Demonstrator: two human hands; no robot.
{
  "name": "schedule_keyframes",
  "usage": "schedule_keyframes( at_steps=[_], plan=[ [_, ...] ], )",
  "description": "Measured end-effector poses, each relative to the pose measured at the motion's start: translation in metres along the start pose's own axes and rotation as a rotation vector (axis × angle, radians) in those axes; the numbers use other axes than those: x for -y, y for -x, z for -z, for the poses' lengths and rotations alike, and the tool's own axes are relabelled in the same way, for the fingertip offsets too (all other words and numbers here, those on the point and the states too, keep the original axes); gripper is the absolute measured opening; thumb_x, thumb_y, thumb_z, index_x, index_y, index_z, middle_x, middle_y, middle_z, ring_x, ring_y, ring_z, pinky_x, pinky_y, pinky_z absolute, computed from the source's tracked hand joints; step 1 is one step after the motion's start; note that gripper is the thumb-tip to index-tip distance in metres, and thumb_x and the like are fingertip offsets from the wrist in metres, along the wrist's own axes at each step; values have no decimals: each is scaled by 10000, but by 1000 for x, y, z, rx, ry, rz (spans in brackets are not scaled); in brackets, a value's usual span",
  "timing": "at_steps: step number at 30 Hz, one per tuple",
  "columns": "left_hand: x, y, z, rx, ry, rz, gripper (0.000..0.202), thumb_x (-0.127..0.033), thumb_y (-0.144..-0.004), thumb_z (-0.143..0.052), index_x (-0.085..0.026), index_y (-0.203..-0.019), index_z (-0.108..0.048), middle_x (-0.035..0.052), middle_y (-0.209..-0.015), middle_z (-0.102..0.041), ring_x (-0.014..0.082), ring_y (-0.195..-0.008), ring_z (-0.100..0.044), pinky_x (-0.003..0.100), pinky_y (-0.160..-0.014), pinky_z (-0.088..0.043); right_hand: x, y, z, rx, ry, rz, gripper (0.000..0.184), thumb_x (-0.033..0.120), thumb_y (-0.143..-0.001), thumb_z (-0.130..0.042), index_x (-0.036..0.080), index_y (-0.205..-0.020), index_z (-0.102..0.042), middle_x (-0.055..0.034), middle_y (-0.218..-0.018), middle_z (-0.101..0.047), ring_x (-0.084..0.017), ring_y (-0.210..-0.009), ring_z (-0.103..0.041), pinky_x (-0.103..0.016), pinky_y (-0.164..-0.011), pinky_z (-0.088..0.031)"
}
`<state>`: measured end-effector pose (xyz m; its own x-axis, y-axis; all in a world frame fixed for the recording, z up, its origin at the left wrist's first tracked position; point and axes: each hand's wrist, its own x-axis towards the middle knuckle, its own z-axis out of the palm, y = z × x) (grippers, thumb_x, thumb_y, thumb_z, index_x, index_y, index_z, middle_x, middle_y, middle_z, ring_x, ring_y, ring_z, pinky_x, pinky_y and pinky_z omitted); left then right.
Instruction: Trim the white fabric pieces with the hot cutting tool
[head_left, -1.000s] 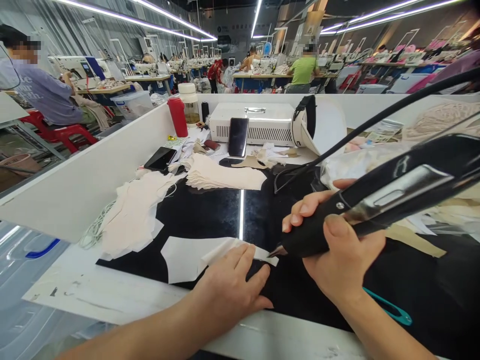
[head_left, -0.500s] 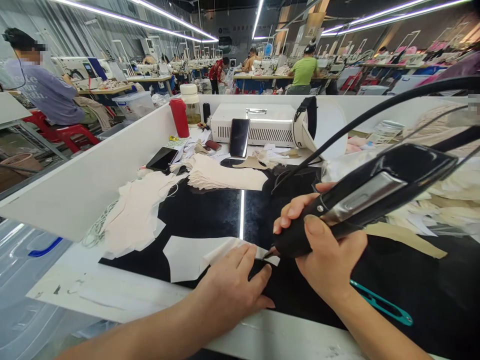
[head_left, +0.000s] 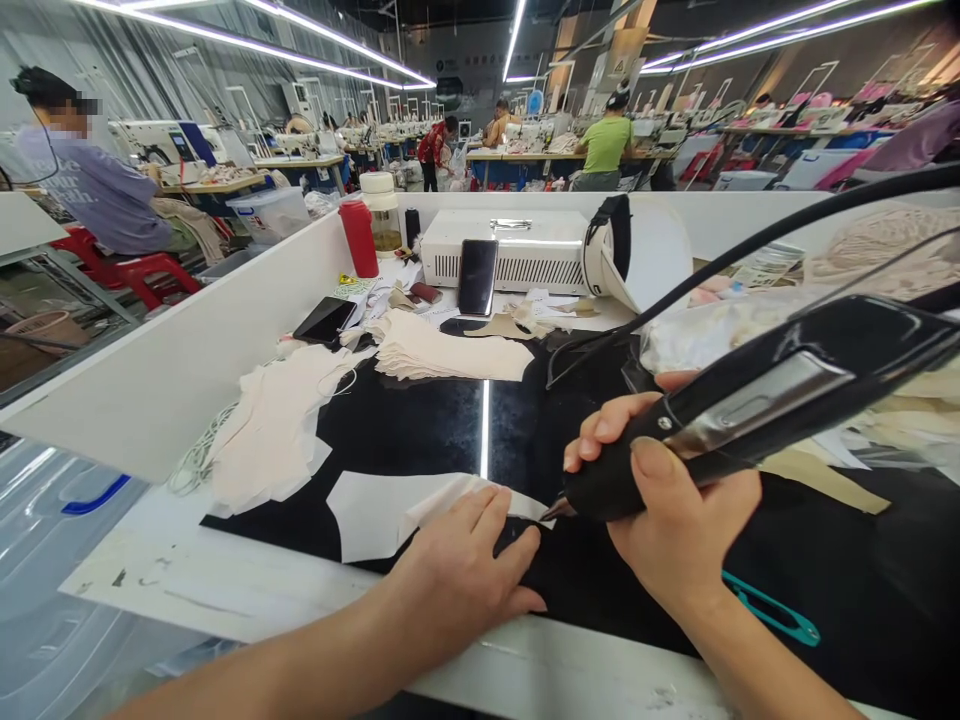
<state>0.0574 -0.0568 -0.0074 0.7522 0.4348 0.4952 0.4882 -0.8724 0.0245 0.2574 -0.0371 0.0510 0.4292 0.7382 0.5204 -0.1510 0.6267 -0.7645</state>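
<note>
My right hand (head_left: 667,500) is wrapped round a black corded handheld power tool (head_left: 757,400), which has a silver lever on its side and a pointed metal tip. That tip rests at the right end of a white fabric piece (head_left: 367,515) on the black work surface. My left hand (head_left: 472,550) presses the piece down just left of the tip, its fingers laid over a folded strip of cloth and its thumb spread apart. Below my right wrist lies a teal slotted tool (head_left: 780,610), partly hidden by the forearm.
Pale fabric stacks (head_left: 450,345) and a loose pile (head_left: 262,430) lie beyond my hands. A phone (head_left: 478,278) leans on a white vented box (head_left: 525,235). The tool's black cable (head_left: 720,265) arcs across the right. Low white walls (head_left: 187,330) edge the table. Several people sit or stand beyond.
My right hand and the power tool have shifted right, and the tip has slid along to the right end of the white fabric. My left hand has stayed nearly still.
</note>
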Motion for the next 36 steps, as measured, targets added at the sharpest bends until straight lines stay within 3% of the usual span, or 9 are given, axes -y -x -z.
schedule_keyframes(
  at_steps=[3,7,12,20,23,26,29,31,36],
  plan=[
    [3,-2,10,34,90,45,426,-530,-1160,-735,-145,-1343,-738,179,-1356,-799,309,-1237,-823,419,-1071,-717,1,1,-1,-13,13,-14,482,448,-911,-999,301,-1239,-677,53,-819,-726,-175,-611,-699,-334,-533,-662],
    [6,3,20,97,100,192,192,-258,-1230,-573,-167,-1334,-706,118,-1257,-799,250,-1150,-813,381,-1044,-710,6,5,-1,-24,35,0,476,441,-897,-1010,309,-1223,-690,52,-816,-731,-180,-590,-697,-348,-521,-660],
    [11,8,20,181,151,281,343,27,-1098,-521,-184,-1312,-687,93,-1282,-778,223,-1141,-803,330,-995,-711,16,15,1,-17,70,13,462,434,-906,-1003,306,-1226,-695,36,-826,-745,-191,-594,-713,-348,-531,-662],
    [16,-4,26,265,189,227,424,125,-943,-505,-179,-1161,-705,91,-1273,-783,206,-1095,-788,305,-993,-692,28,29,1,-16,17,-40,446,404,-889,-1019,323,-1210,-720,36,-817,-737,-191,-636,-716,-338,-580,-668],
    [11,-2,24,247,105,184,356,70,-1030,-534,-187,-1205,-708,87,-1260,-787,208,-1108,-795,305,-1001,-684,29,32,0,-11,23,-48,441,403,-894,-1017,329,-1217,-727,33,-815,-739,-191,-641,-717,-330,-580,-666],
    [4,1,21,219,18,150,133,-179,-1174,-643,-174,-1286,-715,117,-1270,-788,243,-1141,-804,333,-987,-688,29,34,0,-12,21,-57,444,407,-894,-1018,329,-1224,-732,34,-816,-750,-191,-656,-724,-323,-600,-682],
    [-5,3,16,188,-56,111,443,-553,-1124,-784,-173,-1348,-735,160,-1293,-786,297,-1149,-809,374,-953,-695,30,35,-1,-7,4,-62,448,401,-887,-1023,330,-1221,-732,41,-818,-753,-196,-661,-731,-328,-600,-698],
    [-10,5,13,170,-82,103,625,-702,-1028,-831,-195,-1384,-744,185,-1339,-780,330,-1186,-805,413,-995,-690,31,35,-1,-9,6,-70,450,410,-879,-1029,329,-1212,-737,41,-814,-753,-202,-660,-733,-333,-586,-701],
    [-15,8,6,102,-103,73,752,-769,-968,-848,-178,-1417,-730,262,-1412,-765,385,-1282,-795,497,-1103,-671,35,30,-2,-47,12,-103,489,419,-810,-1070,326,-1172,-754,45,-775,-750,-212,-625,-700,-350,-547,-688]
  ],
)
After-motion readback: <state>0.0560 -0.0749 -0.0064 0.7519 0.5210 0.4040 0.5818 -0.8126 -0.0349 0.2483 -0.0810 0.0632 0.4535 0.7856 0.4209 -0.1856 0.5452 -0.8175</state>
